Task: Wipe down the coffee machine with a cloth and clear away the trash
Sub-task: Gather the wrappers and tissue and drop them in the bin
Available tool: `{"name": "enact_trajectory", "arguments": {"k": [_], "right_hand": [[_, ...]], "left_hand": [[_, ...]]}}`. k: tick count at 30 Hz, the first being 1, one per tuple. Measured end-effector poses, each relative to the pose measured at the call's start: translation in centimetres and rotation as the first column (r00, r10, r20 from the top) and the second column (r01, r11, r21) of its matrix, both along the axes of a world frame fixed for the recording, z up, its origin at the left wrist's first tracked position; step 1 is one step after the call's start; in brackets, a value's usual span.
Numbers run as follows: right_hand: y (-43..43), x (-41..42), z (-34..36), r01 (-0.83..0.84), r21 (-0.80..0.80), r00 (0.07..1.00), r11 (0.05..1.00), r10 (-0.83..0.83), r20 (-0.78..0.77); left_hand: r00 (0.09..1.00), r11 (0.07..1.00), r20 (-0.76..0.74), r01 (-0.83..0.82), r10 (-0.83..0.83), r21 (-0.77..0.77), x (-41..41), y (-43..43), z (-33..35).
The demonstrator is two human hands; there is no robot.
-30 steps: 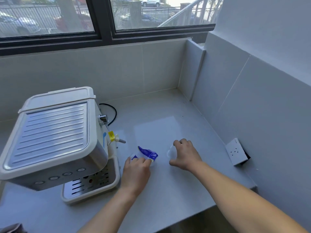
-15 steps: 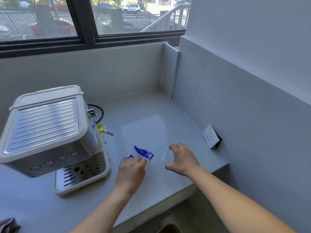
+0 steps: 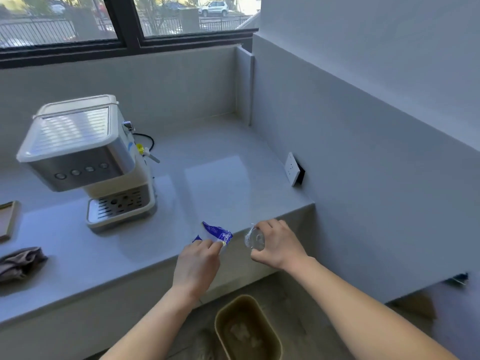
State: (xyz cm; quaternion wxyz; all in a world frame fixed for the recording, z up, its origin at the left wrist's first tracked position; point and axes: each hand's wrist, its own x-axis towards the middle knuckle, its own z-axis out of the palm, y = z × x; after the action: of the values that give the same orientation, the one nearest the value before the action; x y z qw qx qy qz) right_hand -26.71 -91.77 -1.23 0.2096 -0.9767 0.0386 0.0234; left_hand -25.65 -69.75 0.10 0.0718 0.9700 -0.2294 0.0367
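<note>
My left hand (image 3: 198,263) pinches a crumpled blue-and-white wrapper (image 3: 217,232) at the counter's front edge. My right hand (image 3: 279,245) grips a small clear plastic cup (image 3: 254,239), held just past the counter edge. A tan trash bin (image 3: 246,331) stands on the floor below both hands, with pale scraps inside. The white and silver coffee machine (image 3: 85,154) sits on the grey counter (image 3: 213,183) to the left, with a drip tray at its base. A grey cloth (image 3: 20,262) lies bunched at the far left of the counter.
A wall socket (image 3: 292,168) sticks out of the right wall just above the counter. A wooden tray (image 3: 7,219) shows at the left edge. The machine's black cable (image 3: 145,139) loops behind it. A window runs along the back wall.
Both hands lifted the wrapper and the cup off the counter and pulled them back to its front edge. The view dropped back, bringing the trash bin, cloth and wooden tray into sight.
</note>
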Motion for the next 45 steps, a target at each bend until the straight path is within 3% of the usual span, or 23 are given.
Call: {"name": "enact_trajectory", "arguments": {"k": [9,19,34,45], "right_hand": [[-1.0,-8.3,-3.9,0.014,-0.014,0.99,1.0,-0.015,-0.138],[1.5,-10.9,-14.2,0.052,-0.026,0.925,0.998,-0.058,-0.377],[3.1,-13.3,-35.2,-0.054,0.013,0.86,0.998,0.054,-0.508],[4.0,-14.5,-44.1,0.033,0.005,0.853,0.999,-0.026,-0.522]], "left_hand": [[0.985,0.985,-0.064,0.153,-0.158,-0.083,-7.7,-0.6,-4.1],[0.934,0.98,-0.321,0.186,-0.157,0.062,-8.1,0.7,-15.8],[0.86,0.94,-0.497,0.254,-0.111,0.229,-8.8,-0.5,-36.1],[0.831,0.926,-0.539,0.302,-0.138,0.228,-8.8,-1.0,-45.4]]}}
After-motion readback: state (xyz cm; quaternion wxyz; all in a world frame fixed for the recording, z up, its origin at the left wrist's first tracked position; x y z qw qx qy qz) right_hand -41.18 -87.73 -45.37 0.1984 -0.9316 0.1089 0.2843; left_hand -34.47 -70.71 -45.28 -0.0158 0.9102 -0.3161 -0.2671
